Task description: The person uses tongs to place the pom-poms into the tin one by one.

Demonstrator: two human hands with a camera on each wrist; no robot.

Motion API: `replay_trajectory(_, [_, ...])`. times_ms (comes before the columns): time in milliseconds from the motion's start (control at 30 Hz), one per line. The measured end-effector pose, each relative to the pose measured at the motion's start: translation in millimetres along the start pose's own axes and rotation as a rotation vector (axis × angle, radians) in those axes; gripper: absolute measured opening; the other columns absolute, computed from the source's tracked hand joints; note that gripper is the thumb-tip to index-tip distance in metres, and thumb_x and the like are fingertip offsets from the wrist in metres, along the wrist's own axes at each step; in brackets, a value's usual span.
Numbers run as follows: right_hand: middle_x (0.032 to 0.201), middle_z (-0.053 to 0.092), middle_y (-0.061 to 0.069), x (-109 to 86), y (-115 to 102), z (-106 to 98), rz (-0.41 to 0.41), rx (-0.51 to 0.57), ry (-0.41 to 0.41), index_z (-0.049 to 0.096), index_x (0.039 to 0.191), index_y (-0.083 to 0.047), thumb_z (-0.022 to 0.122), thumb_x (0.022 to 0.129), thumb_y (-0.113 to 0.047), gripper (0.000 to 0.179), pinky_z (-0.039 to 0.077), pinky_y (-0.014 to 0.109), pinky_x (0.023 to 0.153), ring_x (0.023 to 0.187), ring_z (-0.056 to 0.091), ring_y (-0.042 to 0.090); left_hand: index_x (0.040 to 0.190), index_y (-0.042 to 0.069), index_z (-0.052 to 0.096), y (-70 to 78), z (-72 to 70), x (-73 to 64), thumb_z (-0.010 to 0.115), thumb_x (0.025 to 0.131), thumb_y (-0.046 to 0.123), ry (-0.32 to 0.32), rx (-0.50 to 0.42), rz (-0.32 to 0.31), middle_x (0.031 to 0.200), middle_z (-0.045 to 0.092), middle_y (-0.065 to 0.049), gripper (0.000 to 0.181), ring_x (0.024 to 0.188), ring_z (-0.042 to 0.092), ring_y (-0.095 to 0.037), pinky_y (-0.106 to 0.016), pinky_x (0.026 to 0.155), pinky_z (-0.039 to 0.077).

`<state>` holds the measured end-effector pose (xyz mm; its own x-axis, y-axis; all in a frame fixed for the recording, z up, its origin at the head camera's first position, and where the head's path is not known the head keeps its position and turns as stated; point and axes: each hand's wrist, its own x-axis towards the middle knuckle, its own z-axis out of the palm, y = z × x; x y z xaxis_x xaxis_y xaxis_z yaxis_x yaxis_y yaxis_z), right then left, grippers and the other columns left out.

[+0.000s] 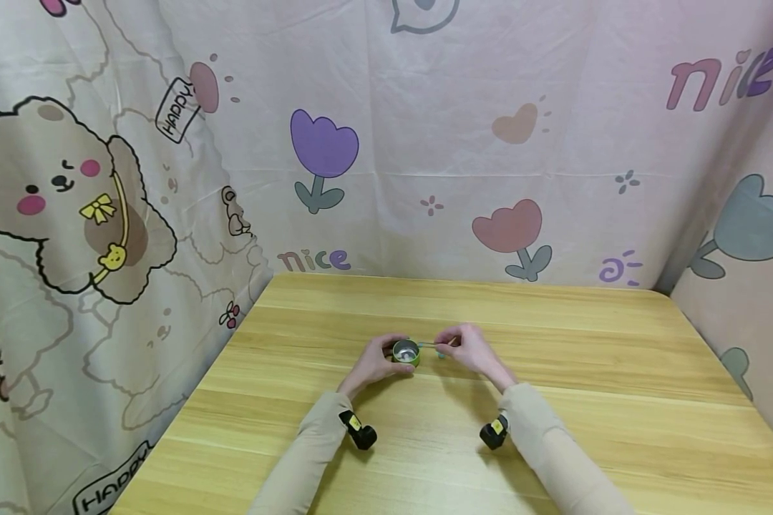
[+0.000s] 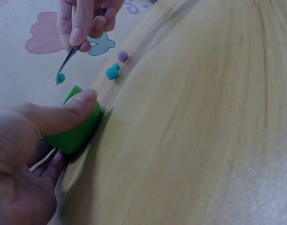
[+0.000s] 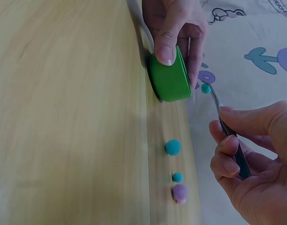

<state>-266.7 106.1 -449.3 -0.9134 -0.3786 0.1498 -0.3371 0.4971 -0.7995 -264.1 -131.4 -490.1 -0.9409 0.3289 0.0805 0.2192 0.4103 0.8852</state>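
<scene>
My left hand (image 1: 375,361) holds a small round green cup (image 3: 169,82), its thumb and fingers curled about the sides; the cup stands on the table. A shiny metallic inside shows in the head view. My right hand (image 1: 472,352) pinches dark metal tweezers (image 3: 240,157). At their bent tips, a small teal pompom (image 3: 206,88) is held just off the cup's rim. On the table to the cup's right lie a larger teal pompom (image 3: 172,147), a tiny teal one (image 3: 177,177) and a purple one (image 3: 179,191). What the cup contains is unclear.
The wooden table (image 1: 605,372) reaches back to a printed cloth (image 1: 419,121), which also hangs at the left and right sides. Each sleeve carries a small black camera at the wrist, the left camera (image 1: 363,435) and the right camera (image 1: 492,433).
</scene>
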Motion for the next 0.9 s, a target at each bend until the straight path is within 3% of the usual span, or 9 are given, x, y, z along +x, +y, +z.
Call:
replay_trajectory(333, [0.090,0.076,0.015,4.8,-1.2,5.8,0.008,0.002,-0.018,0.076,0.095,0.000,0.072,0.089,-0.006,0.009,0.052,0.019,0.060,0.074,0.070,0.026,0.134,-0.004,0.057,-0.5,0.8,0.1,0.085,0.077,0.003,0.003,-0.016,0.011,0.130,0.065,-0.024,0.064,0.118,0.064,-0.039,-0.050,0.107,0.051])
replay_trajectory(533, [0.090,0.076,0.015,6.2,-0.5,7.6,-0.012,-0.009,-0.014,0.076,0.095,0.000,0.072,0.089,-0.005,0.009,0.052,0.019,0.060,0.069,0.065,0.012,0.135,-0.010,0.054,0.9,1.9,0.1,0.082,0.078,-0.002,-0.004,-0.028,0.007,0.132,0.061,-0.030,0.065,0.121,0.061,-0.046,-0.055,0.109,0.048])
replay_trajectory(800, [0.088,0.076,0.015,8.0,2.3,9.8,-0.035,-0.022,-0.007,0.076,0.094,0.001,0.073,0.088,-0.005,0.009,0.051,0.019,0.059,0.068,0.062,0.010,0.132,-0.013,0.054,31.3,-5.3,-13.7,0.081,0.078,-0.005,-0.023,-0.037,0.030,0.128,0.062,-0.032,0.061,0.118,0.061,-0.047,-0.056,0.107,0.049])
replay_trajectory(900, [0.088,0.076,0.014,7.8,1.4,10.6,-0.029,-0.024,-0.007,0.076,0.094,0.000,0.073,0.088,-0.006,0.009,0.050,0.018,0.059,0.067,0.061,0.009,0.133,-0.009,0.056,19.2,-3.0,-8.6,0.084,0.077,-0.001,-0.010,-0.023,0.026,0.129,0.064,-0.028,0.063,0.118,0.064,-0.042,-0.051,0.106,0.051])
